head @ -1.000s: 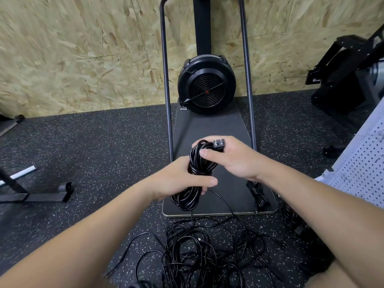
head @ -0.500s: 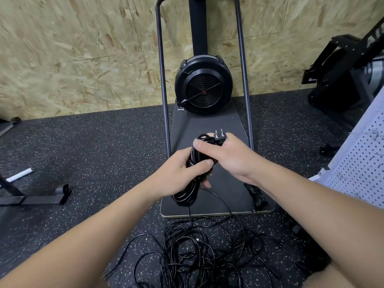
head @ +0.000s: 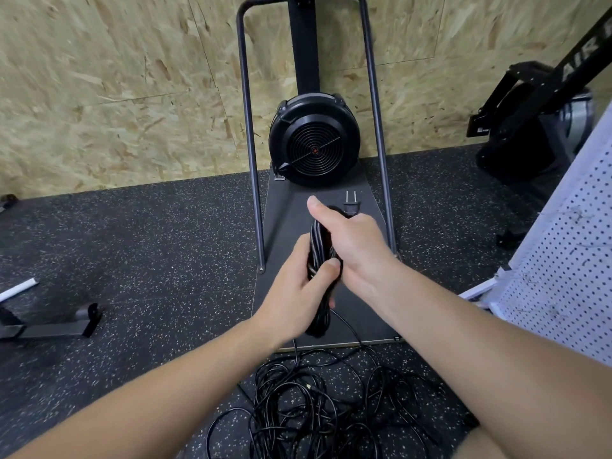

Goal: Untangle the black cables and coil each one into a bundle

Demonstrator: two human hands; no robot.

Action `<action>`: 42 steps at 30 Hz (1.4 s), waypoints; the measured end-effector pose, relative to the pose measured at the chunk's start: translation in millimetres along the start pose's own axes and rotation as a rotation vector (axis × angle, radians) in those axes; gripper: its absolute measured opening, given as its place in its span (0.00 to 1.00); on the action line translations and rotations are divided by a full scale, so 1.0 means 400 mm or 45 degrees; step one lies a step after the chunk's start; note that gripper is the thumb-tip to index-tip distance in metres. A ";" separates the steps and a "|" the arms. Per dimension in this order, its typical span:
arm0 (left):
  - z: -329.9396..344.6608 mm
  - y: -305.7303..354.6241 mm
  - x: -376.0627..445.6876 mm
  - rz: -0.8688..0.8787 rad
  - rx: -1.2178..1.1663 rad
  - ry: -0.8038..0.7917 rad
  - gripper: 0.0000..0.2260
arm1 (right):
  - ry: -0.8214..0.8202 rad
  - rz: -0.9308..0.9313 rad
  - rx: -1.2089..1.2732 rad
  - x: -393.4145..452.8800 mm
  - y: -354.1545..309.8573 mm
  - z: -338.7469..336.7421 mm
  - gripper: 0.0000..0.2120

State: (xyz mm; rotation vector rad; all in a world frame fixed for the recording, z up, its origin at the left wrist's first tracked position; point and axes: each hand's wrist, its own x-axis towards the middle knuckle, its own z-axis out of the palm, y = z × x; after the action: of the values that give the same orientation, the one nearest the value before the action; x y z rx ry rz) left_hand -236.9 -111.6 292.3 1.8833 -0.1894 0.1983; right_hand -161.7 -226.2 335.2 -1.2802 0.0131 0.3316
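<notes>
Only legible text: white letters "AIR" running along the slanted black frame beam point(head: 578, 66) at upper right, cut off by the edge; small logo plate below it unreadable.

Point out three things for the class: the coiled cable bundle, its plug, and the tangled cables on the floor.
coiled cable bundle point(head: 318, 246), head view, on the strands between the hands.
plug point(head: 351, 207), head view, on its black body below the prongs.
tangled cables point(head: 308, 412), head view, mid-pile.

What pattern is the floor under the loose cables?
Black floor with fine pale speckles, seen in the head view, around the loose cables.
</notes>
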 end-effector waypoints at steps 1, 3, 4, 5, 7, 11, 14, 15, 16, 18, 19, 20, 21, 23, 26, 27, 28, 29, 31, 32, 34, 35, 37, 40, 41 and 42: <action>-0.009 -0.004 0.004 -0.002 0.051 -0.023 0.03 | -0.005 -0.018 -0.029 0.002 0.003 -0.002 0.23; -0.025 -0.011 0.014 -0.035 0.152 -0.049 0.04 | -0.050 -0.057 -0.111 0.009 0.006 -0.014 0.22; -0.033 -0.013 0.018 -0.053 0.176 -0.051 0.05 | -0.093 -0.075 -0.151 0.013 0.006 -0.022 0.21; -0.038 -0.013 0.022 -0.065 0.179 -0.050 0.05 | -0.138 -0.080 -0.178 0.015 0.003 -0.030 0.20; -0.043 -0.008 0.026 -0.090 0.091 -0.042 0.05 | -0.242 -0.083 -0.188 0.019 -0.001 -0.044 0.20; -0.046 -0.006 0.036 -0.100 -0.066 0.092 0.06 | -0.452 -0.114 -0.101 0.021 -0.001 -0.052 0.22; -0.063 -0.020 0.055 -0.156 -0.177 0.254 0.07 | -0.382 -0.143 -0.092 0.038 0.007 -0.070 0.21; -0.071 -0.027 0.062 -0.181 -0.207 0.298 0.07 | -0.345 -0.180 -0.166 0.043 0.011 -0.078 0.20; -0.079 -0.031 0.067 -0.198 -0.220 0.336 0.08 | -0.323 -0.228 -0.251 0.046 0.014 -0.085 0.18; -0.087 -0.037 0.073 -0.208 -0.204 0.386 0.10 | -0.296 -0.312 -0.374 0.048 0.018 -0.094 0.15; -0.088 -0.038 0.075 -0.209 -0.193 0.400 0.11 | -0.276 -0.336 -0.395 0.050 0.019 -0.096 0.14; -0.089 -0.038 0.077 -0.206 -0.196 0.407 0.11 | -0.266 -0.351 -0.397 0.051 0.018 -0.097 0.13; -0.087 -0.035 0.078 -0.208 -0.212 0.407 0.11 | -0.267 -0.354 -0.385 0.052 0.018 -0.097 0.11; -0.084 -0.030 0.078 -0.230 -0.252 0.374 0.11 | -0.279 -0.322 -0.306 0.057 0.019 -0.092 0.10; -0.083 -0.026 0.076 -0.254 -0.278 0.314 0.11 | -0.277 -0.279 -0.234 0.069 0.027 -0.087 0.11; -0.081 -0.027 0.075 -0.263 -0.277 0.313 0.10 | -0.279 -0.271 -0.228 0.075 0.030 -0.089 0.11; -0.080 -0.027 0.074 -0.271 -0.273 0.326 0.10 | -0.277 -0.264 -0.227 0.080 0.031 -0.091 0.12; -0.079 -0.027 0.075 -0.283 -0.264 0.354 0.11 | -0.272 -0.260 -0.226 0.085 0.030 -0.094 0.13; -0.079 -0.028 0.082 -0.313 -0.220 0.414 0.14 | -0.307 -0.260 -0.200 0.088 0.028 -0.094 0.15; -0.080 -0.026 0.087 -0.331 -0.199 0.442 0.17 | -0.350 -0.274 -0.187 0.085 0.026 -0.089 0.14; -0.081 -0.015 0.099 -0.369 -0.188 0.497 0.20 | -0.441 -0.344 -0.226 0.075 0.019 -0.069 0.11; -0.084 -0.012 0.107 -0.385 -0.149 0.519 0.21 | -0.465 -0.387 -0.275 0.071 0.019 -0.058 0.10; -0.084 -0.010 0.120 -0.406 -0.046 0.564 0.19 | -0.459 -0.456 -0.428 0.068 0.015 -0.046 0.09; -0.074 -0.014 0.125 -0.412 -0.001 0.557 0.15 | -0.403 -0.544 -0.769 0.072 0.011 -0.052 0.08; -0.073 -0.016 0.123 -0.398 0.009 0.549 0.16 | -0.385 -0.553 -0.843 0.071 0.012 -0.052 0.08; -0.073 -0.018 0.120 -0.384 -0.022 0.532 0.18 | -0.347 -0.564 -0.896 0.072 0.015 -0.049 0.08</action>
State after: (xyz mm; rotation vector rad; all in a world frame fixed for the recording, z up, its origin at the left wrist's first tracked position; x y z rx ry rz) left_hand -190.0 -83.1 305.8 1.7842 0.3736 0.3746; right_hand -132.4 -236.2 318.2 -1.8692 -0.6605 0.1201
